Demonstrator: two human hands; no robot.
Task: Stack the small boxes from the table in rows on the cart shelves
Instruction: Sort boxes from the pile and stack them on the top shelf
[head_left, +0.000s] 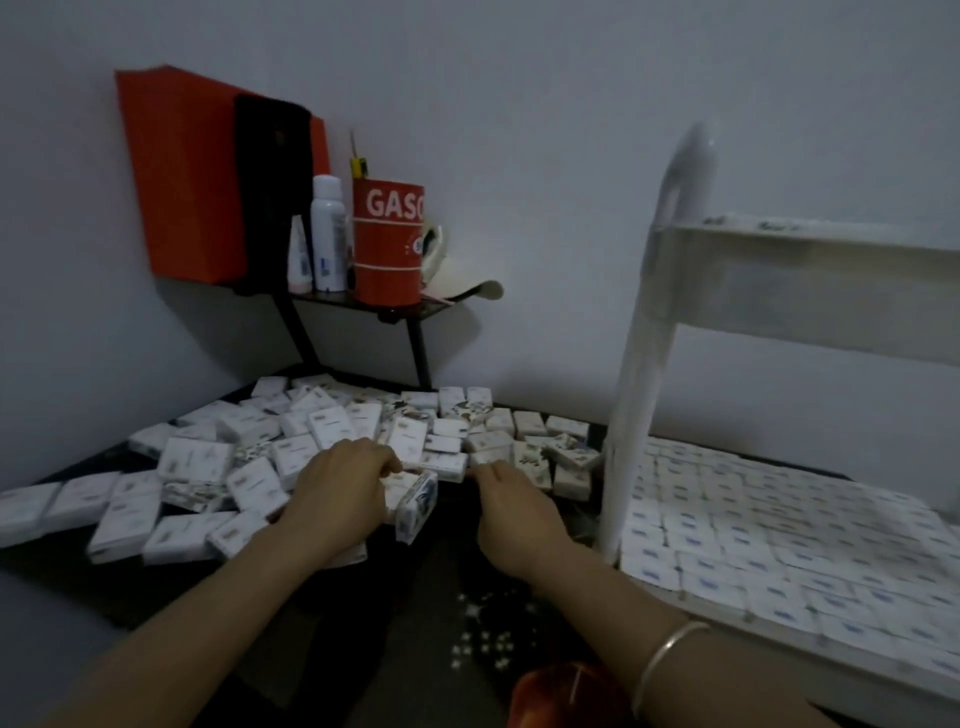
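Several small white boxes (197, 460) lie in a loose heap on the dark table (130, 592). My left hand (337, 488) reaches into the heap, and its fingers curl round small boxes (415, 506), one of them standing on edge. My right hand (514, 512) lies just to the right, knuckles up, with its fingertips touching a box (447, 467) at the heap's edge. On the right stands the white cart (628, 415). Its lower shelf (779, 551) is covered with boxes in neat rows. A few boxes show on the upper shelf (810, 244).
A black wall shelf (363, 304) above the table holds a red box (182, 176), a spray can (328, 234) and a red tin (388, 241). The cart's upright post stands close beside my right hand. A red round object (561, 696) lies by my right forearm.
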